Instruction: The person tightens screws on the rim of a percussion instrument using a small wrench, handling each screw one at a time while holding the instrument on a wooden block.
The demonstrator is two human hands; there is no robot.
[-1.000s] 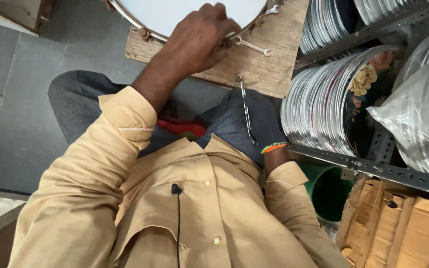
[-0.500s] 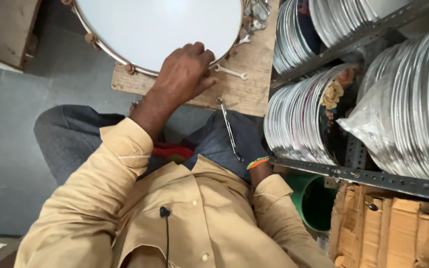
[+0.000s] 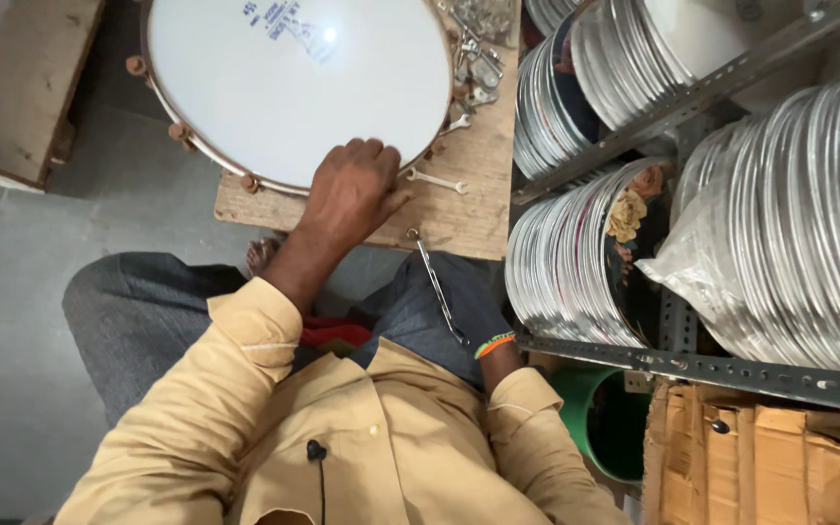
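Observation:
A large round drum [image 3: 294, 87] with a white head and a metal hoop with brown lugs lies flat on a wooden board [image 3: 469, 209]. My left hand [image 3: 347, 194] lies over the drum's near rim, knuckles up and fingers curled down onto the hoop; whatever is under the palm is hidden. A small silver wrench [image 3: 437, 181] lies on the board just right of my thumb. My right hand is hidden behind my knee; only its wrist with a coloured band [image 3: 494, 344] shows. A thin metal rod [image 3: 437, 288] runs from that wrist up to the board's edge.
A pile of metal hooks and fittings [image 3: 473, 58] sits on the board's far right. A metal rack [image 3: 692, 365] on the right holds several upright drum hoops and heads. A green bucket [image 3: 605, 418] and cardboard [image 3: 760, 467] stand below it. A wooden block [image 3: 21, 87] lies at the left on grey floor.
My left hand has drawn back from the drum head to its near rim, and its fingers have curled. My view has tipped so that more of the drum shows.

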